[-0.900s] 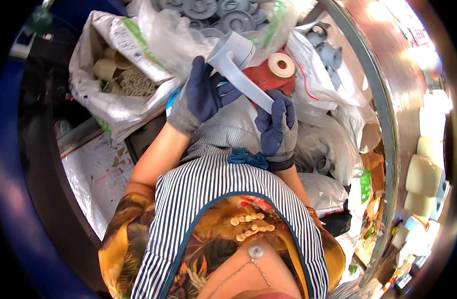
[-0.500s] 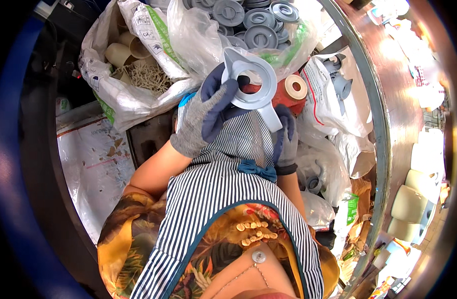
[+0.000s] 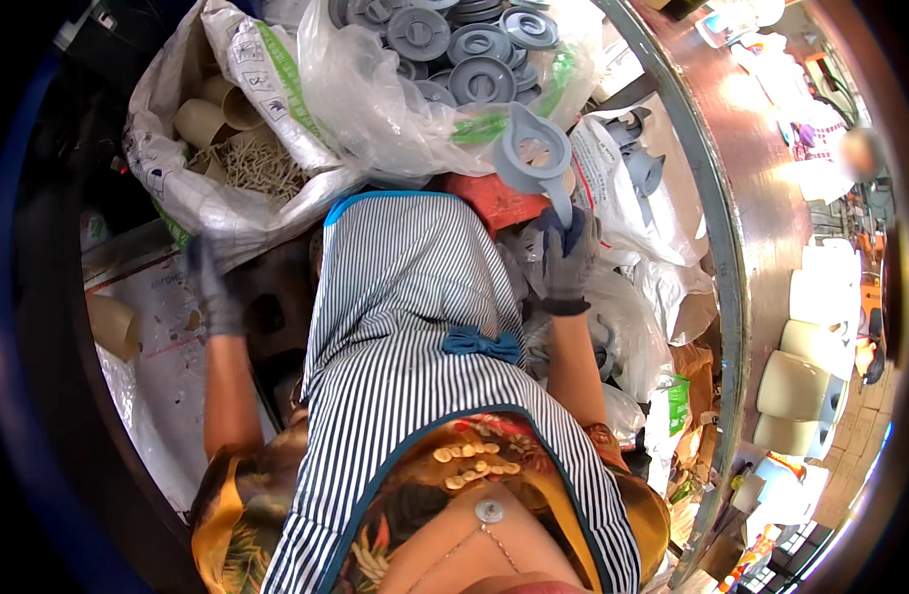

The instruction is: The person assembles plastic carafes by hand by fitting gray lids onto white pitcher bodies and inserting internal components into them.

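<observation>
My right hand point(image 3: 567, 259), in a grey and navy work glove, grips the handle of a grey plastic jug collar point(image 3: 505, 163). The collar is a ring with an open centre, a pointed spout on its far side and a handle toward me. It is held up over a red block point(image 3: 489, 201). My left hand point(image 3: 213, 287), gloved the same way, is away to the left beside a white woven sack point(image 3: 324, 188); motion smears its fingers. Near it, a beige cup point(image 3: 115, 327) is tilted at the edge of a white sheet point(image 3: 167, 371).
The sack holds beige cups point(image 3: 203, 123) and pale shredded scraps. Behind, a clear plastic bag point(image 3: 375, 129) is full of round grey lids point(image 3: 418, 35). To the right, a white bag point(image 3: 623, 213) holds more grey collars, beside a metal-edged table point(image 3: 717, 178).
My left hand has let go of the jug collar and swung left and down. My right hand now holds the collar by its handle, farther right. A beige cup has appeared at far left.
</observation>
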`<state>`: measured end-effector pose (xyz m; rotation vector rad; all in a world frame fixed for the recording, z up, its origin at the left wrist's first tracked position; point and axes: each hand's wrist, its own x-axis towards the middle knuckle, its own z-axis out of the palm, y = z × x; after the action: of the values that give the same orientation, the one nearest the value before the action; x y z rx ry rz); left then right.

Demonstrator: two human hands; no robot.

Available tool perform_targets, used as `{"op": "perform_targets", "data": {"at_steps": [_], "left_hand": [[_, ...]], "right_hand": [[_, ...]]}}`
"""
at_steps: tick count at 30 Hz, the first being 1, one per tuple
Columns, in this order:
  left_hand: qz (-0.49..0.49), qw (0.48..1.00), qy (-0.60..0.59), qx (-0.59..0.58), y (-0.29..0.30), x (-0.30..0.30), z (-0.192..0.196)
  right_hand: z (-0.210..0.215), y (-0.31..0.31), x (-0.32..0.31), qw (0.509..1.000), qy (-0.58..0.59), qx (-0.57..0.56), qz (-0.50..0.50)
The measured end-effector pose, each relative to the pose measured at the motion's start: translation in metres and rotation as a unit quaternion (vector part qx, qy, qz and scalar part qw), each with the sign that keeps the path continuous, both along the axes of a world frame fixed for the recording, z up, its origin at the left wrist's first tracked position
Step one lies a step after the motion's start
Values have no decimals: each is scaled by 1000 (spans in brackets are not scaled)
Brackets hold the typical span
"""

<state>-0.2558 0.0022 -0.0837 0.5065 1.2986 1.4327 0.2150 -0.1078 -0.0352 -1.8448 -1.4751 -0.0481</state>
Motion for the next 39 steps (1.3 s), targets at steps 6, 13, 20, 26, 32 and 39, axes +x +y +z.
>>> {"op": "perform_targets", "data": {"at_steps": [6, 13, 20, 26, 32, 39], "left_hand": [[119, 628, 731, -240, -88, -236, -132], [352, 776, 400, -339, -119, -208, -89], [242, 823, 406, -315, -13, -232, -90], [233, 857, 340, -310, 56, -238, -152], [272, 836, 346, -328, 51, -260, -195], [28, 902, 342, -262, -4, -328, -154]], "right_hand": [[-176, 33, 216, 911, -338, -233, -37], [-77, 59, 116, 972, 34, -201, -117], [-8, 19, 55, 995, -24, -51, -85], [13, -9, 59, 990, -73, -71, -100], [12, 0, 24, 992, -79, -96, 1], [13, 23, 3, 964, -215, -102, 115]]}}
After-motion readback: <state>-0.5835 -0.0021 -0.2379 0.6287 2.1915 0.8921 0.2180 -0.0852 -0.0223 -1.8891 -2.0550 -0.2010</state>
